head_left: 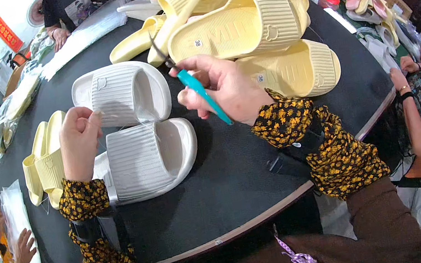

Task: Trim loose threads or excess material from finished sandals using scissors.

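Right hand (228, 86) grips a smooth teal-handled, pointy tool (211, 102); can't tell what left hand (79, 142) holds, near ribbed grey slippers (134, 151).

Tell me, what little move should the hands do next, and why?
Perhaps bring the teal-handled tool in the right hand closer to the left hand: the tool's dark tip points away from it, while that hand is pinched beside the light-grey slides. What it pinches is too small to tell.
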Demonstrator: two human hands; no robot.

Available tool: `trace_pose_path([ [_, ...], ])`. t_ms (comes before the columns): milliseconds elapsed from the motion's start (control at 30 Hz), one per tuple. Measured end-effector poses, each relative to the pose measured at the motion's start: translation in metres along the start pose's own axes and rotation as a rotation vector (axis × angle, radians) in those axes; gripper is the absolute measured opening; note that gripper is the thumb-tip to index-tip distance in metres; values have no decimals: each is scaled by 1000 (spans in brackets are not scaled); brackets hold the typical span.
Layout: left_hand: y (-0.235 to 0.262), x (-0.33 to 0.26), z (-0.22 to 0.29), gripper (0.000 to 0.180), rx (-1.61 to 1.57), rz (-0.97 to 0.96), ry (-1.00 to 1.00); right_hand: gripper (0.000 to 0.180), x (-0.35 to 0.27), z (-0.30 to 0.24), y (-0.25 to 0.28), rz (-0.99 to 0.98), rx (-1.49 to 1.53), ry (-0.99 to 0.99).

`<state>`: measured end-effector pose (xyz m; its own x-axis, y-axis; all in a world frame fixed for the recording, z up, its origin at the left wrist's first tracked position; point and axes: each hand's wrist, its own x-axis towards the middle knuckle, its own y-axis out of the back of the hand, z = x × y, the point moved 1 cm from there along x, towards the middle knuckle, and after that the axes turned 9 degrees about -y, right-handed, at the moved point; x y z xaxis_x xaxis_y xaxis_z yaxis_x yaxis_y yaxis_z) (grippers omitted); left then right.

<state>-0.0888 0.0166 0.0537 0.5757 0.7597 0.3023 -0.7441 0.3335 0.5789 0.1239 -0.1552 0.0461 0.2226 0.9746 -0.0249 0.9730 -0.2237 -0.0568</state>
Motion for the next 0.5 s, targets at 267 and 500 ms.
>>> trace_pose_path([
  [267,-16,-7,9,17,-47,-315,-120,43,3,11,1,-185,-570,26],
  [500,-17,-7,4,10,-145,-265,-38,38,1,10,2,-200,-806,72],
])
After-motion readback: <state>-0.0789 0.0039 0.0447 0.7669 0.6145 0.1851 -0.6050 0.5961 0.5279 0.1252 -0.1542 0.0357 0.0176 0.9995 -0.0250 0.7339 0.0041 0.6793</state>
